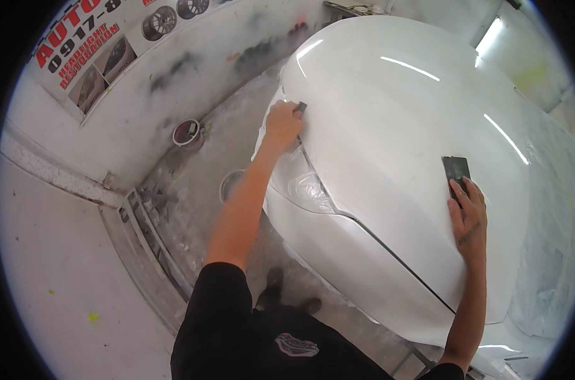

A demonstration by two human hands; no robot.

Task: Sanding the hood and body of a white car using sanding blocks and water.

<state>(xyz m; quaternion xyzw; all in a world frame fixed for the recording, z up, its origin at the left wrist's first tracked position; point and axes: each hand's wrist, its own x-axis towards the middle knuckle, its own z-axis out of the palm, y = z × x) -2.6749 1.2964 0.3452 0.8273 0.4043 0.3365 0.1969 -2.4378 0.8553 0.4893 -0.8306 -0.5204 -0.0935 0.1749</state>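
A glossy white car hood (389, 126) spreads out before me. My left hand (283, 126) is closed at its left edge, above the headlight, with a small dark piece of sandpaper (301, 107) poking out past the fingers. Part of that piece is hidden in the grip. Farther right, my right hand (470, 218) lies on the hood, its fingers over a dark rectangular sheet of sandpaper (455, 168), the far end of which shows beyond the fingertips. Clear film appears to cover the headlight (305, 183) below my left hand.
The white bumper (325, 253) curves between my body and the hood. A round bucket (186, 133) stands by the left wall, and another container (229, 185) is partly behind my left forearm. A metal frame (154, 240) lies at left. Clear sheeting (550, 209) covers the windshield side.
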